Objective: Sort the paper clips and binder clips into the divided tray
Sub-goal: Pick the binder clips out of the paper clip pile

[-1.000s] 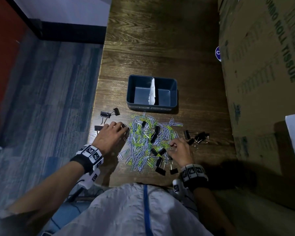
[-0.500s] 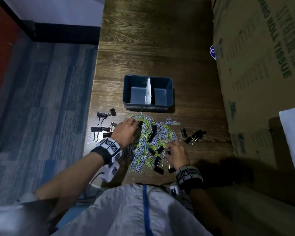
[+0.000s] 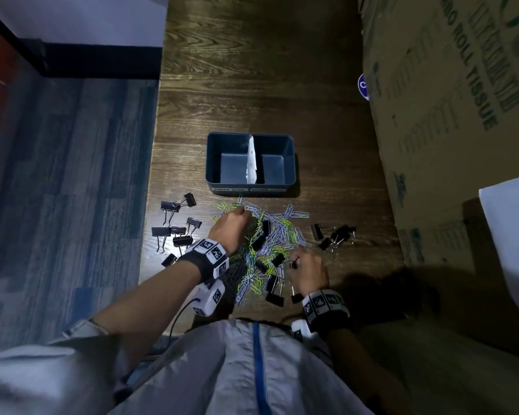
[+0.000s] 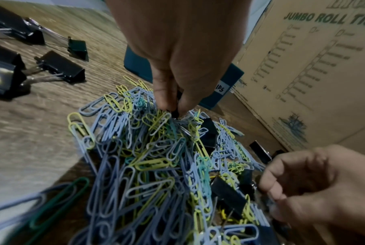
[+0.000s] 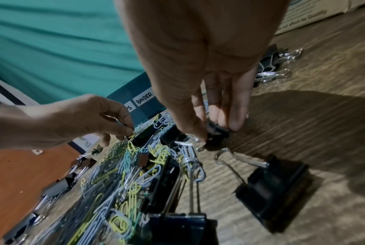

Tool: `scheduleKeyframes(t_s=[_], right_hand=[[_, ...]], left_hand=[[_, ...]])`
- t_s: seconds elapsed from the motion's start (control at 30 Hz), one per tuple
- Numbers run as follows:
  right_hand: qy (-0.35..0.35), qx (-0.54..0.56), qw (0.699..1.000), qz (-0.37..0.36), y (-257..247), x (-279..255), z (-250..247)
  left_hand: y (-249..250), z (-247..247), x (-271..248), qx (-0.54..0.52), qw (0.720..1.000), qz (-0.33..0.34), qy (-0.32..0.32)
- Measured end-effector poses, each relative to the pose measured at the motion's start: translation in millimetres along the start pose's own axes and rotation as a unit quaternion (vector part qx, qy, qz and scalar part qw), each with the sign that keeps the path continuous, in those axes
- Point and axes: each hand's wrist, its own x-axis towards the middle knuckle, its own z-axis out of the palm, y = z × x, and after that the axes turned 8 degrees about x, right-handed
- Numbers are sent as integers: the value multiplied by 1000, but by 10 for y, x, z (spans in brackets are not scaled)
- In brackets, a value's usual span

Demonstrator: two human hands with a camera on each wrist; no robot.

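Observation:
A dark blue divided tray point(image 3: 210, 163), both compartments empty, stands on the wooden table with a white card as divider. In front of it lies a heap of blue, yellow and green paper clips point(image 3: 277, 235) mixed with black binder clips. My left hand point(image 3: 245, 214) is at the heap's far end; in the left wrist view its thumb and finger point(image 4: 173, 108) pinch a small black binder clip point(image 4: 175, 114) among the paper clips. My right hand point(image 3: 295, 263), at the heap's near right, pinches another small black binder clip point(image 5: 216, 132) by its body.
Loose binder clips lie left of the heap point(image 3: 177, 232) and right of it point(image 3: 336, 236). A tall cardboard box point(image 3: 447, 115) walls off the table's right side. The table's left edge point(image 3: 150, 205) drops to a carpeted floor. The tray's front carries labels point(image 5: 143, 98).
My left hand has moved right and forward, from the binder clips at the left onto the heap's far end. My right hand has stayed at the heap's near right edge.

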Motion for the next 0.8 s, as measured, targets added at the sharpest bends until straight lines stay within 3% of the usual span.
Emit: scheduleKeyframes(t_s=[0.13, 0.27, 0.37, 0.43, 0.57, 0.8], right_hand=[[-21, 22, 1000, 4, -24, 16, 14], [-58, 129, 990, 26, -100, 50, -108], [-51, 253, 965, 39, -124, 143, -337], [6, 291, 956, 48, -95, 254, -484], [137, 202, 967, 72, -8, 504, -677], [119, 55, 988, 79, 104, 678, -669]], left_hand=[[-47, -19, -104, -46, 996, 47, 57], [-57, -123, -262, -79, 991, 84, 70], [-106, -234, -350, -173, 981, 20, 80], [-188, -330, -391, -224, 968, -49, 99], [-496, -533, -413, -130, 983, -69, 112], [-903, -639, -315, 25, 995, -81, 60]])
